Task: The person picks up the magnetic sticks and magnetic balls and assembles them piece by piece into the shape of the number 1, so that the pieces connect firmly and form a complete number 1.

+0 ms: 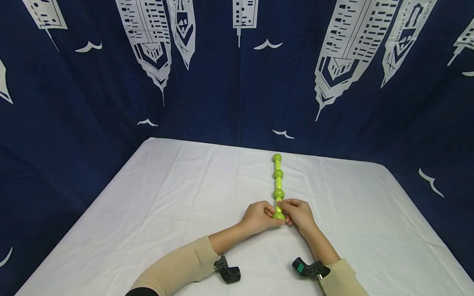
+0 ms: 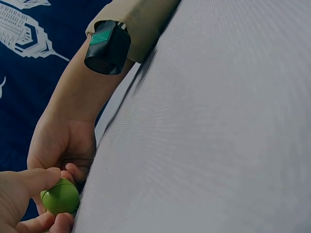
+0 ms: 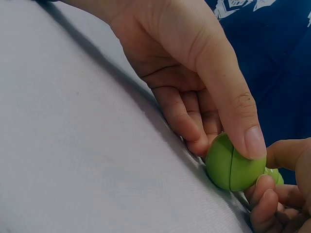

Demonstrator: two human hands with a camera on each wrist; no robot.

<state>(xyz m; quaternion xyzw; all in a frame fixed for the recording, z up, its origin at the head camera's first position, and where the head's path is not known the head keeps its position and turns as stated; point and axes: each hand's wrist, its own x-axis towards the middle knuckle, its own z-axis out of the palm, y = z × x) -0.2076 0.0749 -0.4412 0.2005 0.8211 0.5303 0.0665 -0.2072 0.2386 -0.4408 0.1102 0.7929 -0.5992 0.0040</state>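
A straight chain of bright green balls joined by short lighter green rods (image 1: 279, 182) lies on the white-covered table, running away from the person. At its near end, my left hand (image 1: 259, 217) pinches the last ball (image 1: 279, 216) between thumb and fingers. The right hand (image 1: 300, 214) pinches the short rod just beyond that ball, its thumb and fingertips close to the left fingers. In the right wrist view, the left thumb presses the seamed green ball (image 3: 233, 165). Seen from the left wrist, the ball (image 2: 60, 196) sits between both hands' fingers, which partly cover it.
White cloth (image 1: 177, 197) covers the table. Behind it hangs a dark blue curtain (image 1: 222, 102) with white building and bird prints. Black wrist devices (image 1: 227, 271) are strapped at both beige sleeves.
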